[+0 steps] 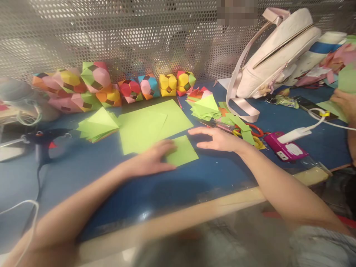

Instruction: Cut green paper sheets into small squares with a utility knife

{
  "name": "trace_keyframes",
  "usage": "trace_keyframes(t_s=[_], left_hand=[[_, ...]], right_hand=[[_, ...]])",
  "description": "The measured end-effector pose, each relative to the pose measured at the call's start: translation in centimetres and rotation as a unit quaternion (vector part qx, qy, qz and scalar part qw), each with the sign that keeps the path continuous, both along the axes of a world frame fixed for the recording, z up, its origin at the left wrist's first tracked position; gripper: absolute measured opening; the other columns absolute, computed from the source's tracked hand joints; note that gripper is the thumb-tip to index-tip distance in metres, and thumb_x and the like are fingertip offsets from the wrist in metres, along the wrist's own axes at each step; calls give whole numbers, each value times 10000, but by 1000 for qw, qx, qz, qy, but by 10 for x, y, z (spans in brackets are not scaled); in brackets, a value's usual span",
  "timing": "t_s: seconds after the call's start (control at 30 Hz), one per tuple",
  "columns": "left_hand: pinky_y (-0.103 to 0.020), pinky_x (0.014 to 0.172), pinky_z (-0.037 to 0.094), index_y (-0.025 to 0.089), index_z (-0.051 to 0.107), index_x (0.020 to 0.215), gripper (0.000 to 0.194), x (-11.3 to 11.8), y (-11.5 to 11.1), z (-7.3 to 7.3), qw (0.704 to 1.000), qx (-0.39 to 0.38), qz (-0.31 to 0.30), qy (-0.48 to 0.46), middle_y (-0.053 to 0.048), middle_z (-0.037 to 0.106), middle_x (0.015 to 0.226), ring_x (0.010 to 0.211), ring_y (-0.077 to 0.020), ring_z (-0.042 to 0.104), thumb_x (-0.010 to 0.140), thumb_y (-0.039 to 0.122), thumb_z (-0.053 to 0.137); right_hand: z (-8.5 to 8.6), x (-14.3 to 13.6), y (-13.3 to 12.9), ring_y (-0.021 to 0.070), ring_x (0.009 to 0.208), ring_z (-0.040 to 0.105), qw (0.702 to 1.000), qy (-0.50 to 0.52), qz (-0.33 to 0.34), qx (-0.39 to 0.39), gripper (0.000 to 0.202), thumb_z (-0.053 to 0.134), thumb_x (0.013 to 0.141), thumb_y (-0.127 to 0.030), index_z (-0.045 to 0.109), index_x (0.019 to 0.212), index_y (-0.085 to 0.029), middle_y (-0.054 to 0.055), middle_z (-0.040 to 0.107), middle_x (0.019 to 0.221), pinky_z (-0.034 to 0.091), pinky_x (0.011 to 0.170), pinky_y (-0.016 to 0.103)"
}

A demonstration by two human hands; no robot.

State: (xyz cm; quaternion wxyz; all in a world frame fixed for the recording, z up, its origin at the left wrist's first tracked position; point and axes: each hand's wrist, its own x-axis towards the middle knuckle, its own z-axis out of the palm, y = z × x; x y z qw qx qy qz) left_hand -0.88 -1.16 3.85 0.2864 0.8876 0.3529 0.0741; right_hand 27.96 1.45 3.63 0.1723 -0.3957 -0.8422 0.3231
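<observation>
A small green paper square (184, 151) lies flat near the front of the blue table. Over its left edge is my left hand (157, 158), fingers apart and slightly blurred. My right hand (218, 139) hovers just right of the square, thumb and fingers spread, holding nothing. Behind them lies a large green sheet (144, 126). To its left is a fanned pile of green papers (98, 125), and to its right another green pile (205, 107).
Folded colourful paper balls (167, 84) line the metal mesh at the back. A glue gun (44, 144) stands left. On the right are scissors (256, 130), a purple box (286, 147), a pink backpack (278, 48) and another person's hand (343, 102) with green paper.
</observation>
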Motion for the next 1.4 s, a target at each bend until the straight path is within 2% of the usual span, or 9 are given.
trace_keyframes(t_s=[0.1,0.23,0.37,0.6,0.77,0.9,1.1,1.23,1.4], left_hand=[[-490,1105,360,189,473,1333,481,10,-13,2,995,93,5,-27,-167,380,1491,1391,-287,349,929,450,491],[-538,1155,243,106,353,1426,677,25,-32,-9,985,164,-61,-1,-225,318,1520,1450,-336,203,925,555,425],[-507,1172,214,129,203,1503,847,33,-40,-24,985,125,-118,7,-186,289,1547,1459,-330,171,874,640,447],[-506,1178,193,149,201,1508,870,34,-41,-25,988,100,-114,1,-172,274,1556,1451,-344,192,853,651,475],[-477,1107,376,138,406,1380,539,31,-43,-25,987,137,-62,-55,-195,426,1460,1377,-299,378,947,455,444],[-429,996,492,142,535,1213,288,26,-30,-26,975,208,4,-84,-189,548,1335,1230,-253,541,977,236,399],[-526,989,461,135,601,1128,292,19,-8,-25,958,282,45,-6,-208,523,1362,1274,-340,483,942,329,486],[-542,1011,438,117,546,1248,511,16,-5,-27,968,238,65,54,-223,451,1434,1290,-362,469,907,496,509],[-578,1035,396,124,519,1321,785,16,-10,-27,969,226,32,91,-225,444,1443,1296,-399,450,788,700,536]], right_hand=[[0,-13,-9,255,1289,489,991,35,-73,103,485,456,921,-475,523,1339,-238,76,549,1385,374,1080,477],[-14,-38,-25,241,1445,236,977,7,18,213,700,296,956,-586,304,1481,-122,149,326,1540,197,1173,478],[-30,-52,-36,251,1472,121,976,-83,132,155,811,320,918,-658,197,1521,-131,150,204,1579,86,1194,502],[-30,-50,-33,248,1475,87,979,-115,152,72,845,330,905,-672,257,1500,-75,156,188,1577,80,1201,489],[-29,-43,-22,228,1440,253,982,-64,152,88,709,341,948,-592,340,1471,-113,134,330,1535,193,1190,451],[-13,-24,-11,236,1341,437,985,-72,78,137,530,373,978,-460,470,1392,-145,118,510,1424,368,1105,415],[12,25,4,325,1087,608,922,-301,-158,184,325,457,923,-268,627,1166,-135,157,654,1192,492,883,479],[6,33,12,280,1010,623,898,-375,-160,166,253,469,909,-249,655,1052,-153,129,668,1119,491,819,391],[4,28,12,270,989,621,902,-364,-166,164,257,479,894,-242,657,1061,-161,122,661,1128,479,781,368]])
